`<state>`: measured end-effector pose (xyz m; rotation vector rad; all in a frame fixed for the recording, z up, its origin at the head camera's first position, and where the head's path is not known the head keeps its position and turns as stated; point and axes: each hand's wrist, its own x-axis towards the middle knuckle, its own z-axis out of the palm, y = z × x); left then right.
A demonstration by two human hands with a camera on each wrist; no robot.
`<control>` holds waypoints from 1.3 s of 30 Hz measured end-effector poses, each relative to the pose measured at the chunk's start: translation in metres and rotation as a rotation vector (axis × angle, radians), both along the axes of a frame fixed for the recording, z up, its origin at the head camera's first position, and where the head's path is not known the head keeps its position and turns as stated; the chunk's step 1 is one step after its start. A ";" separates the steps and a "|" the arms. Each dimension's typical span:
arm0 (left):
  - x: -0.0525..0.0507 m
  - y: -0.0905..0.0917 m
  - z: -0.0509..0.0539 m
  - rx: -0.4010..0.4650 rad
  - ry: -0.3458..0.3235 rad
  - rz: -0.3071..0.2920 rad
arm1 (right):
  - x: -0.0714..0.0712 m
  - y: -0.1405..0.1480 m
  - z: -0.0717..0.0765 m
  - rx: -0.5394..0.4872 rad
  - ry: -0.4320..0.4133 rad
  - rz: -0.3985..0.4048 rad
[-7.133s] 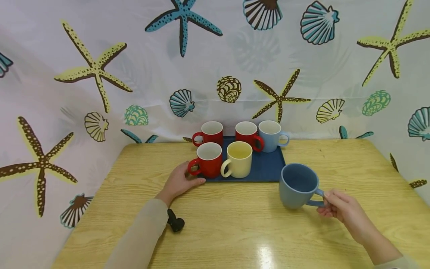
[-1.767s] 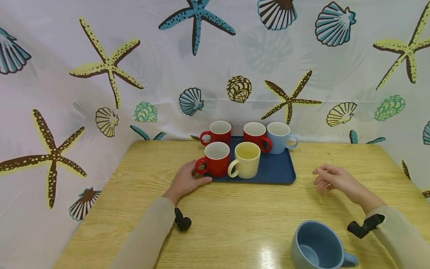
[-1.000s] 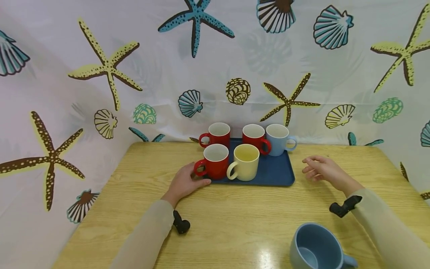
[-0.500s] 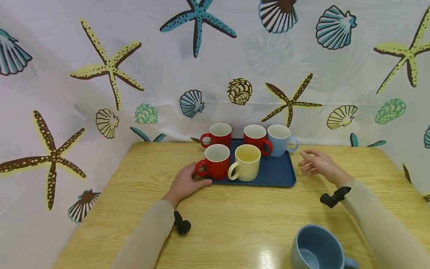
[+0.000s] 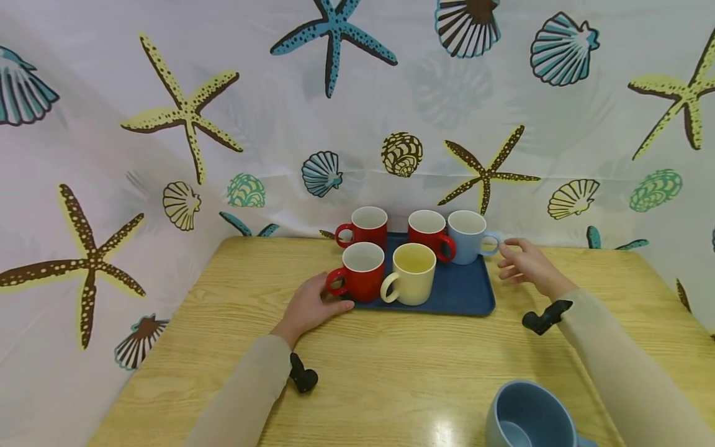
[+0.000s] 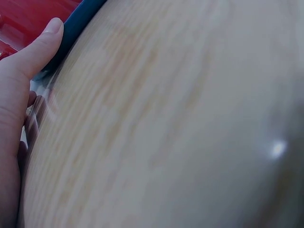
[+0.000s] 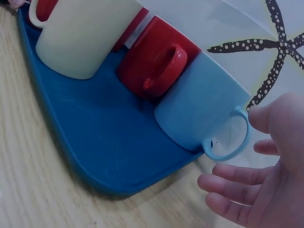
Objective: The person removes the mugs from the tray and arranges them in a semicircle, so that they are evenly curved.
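Observation:
My left hand (image 5: 314, 308) holds the left front corner of the blue tray (image 5: 460, 301); in the left wrist view its thumb (image 6: 40, 50) lies along the rim, and its other fingers are mostly hidden. Beside it on the tray stands a red mug (image 5: 363, 278), with a cream mug (image 5: 416, 285) to the right. Behind them are two more red mugs, one at the back left (image 5: 370, 230) and one at the back middle (image 5: 424, 233). A light blue mug (image 5: 466, 242) fills the back right corner. My right hand (image 5: 527, 267), fingers apart and relaxed, is right at its handle (image 7: 244, 135).
A larger grey-blue mug (image 5: 527, 419) stands on the wooden table (image 5: 391, 366) at the front right, cut off by the frame's bottom. Close behind the tray hangs a white curtain (image 5: 251, 81) printed with starfish and shells.
My right hand has let go of the grey-blue mug, which now stands nearer me at the front right, and has moved forward and left to the light blue mug. My left hand stays put.

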<state>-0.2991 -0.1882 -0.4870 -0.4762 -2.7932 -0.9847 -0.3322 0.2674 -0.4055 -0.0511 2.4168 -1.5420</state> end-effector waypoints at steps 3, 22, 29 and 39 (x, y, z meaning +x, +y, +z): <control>0.001 0.000 -0.001 -0.002 0.007 0.010 | -0.003 -0.004 0.003 0.012 0.014 -0.001; 0.004 -0.003 0.000 0.011 -0.015 -0.014 | -0.021 -0.018 -0.007 0.006 -0.042 -0.030; 0.003 -0.002 -0.002 -0.002 -0.018 0.005 | -0.023 -0.021 -0.011 -0.007 -0.033 -0.036; 0.003 0.001 0.004 -0.013 -0.034 0.012 | -0.028 -0.017 -0.010 -0.004 -0.041 -0.057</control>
